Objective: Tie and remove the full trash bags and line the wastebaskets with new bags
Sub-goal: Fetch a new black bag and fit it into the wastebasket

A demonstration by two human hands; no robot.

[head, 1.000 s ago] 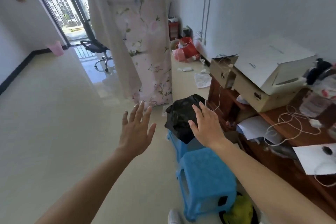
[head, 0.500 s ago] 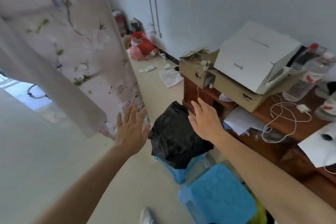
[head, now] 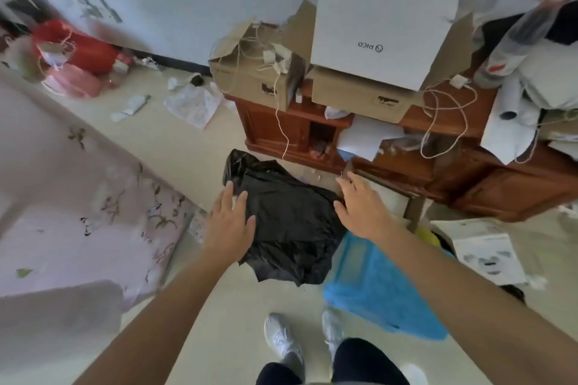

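Both your arms reach forward and down, palms turned downward. Your left hand (head: 230, 222) is flat, fingers straight and slightly spread, fingertips over the left edge of the black trash bag (head: 291, 225). Your right hand (head: 364, 209) is at the bag's right edge, fingers extended and loosely apart, gripping nothing. Whether either hand touches the plastic is unclear. The wooden cabinet (head: 406, 166) stands just behind the crumpled bag, and the blue stool (head: 375, 287) is at its near right.
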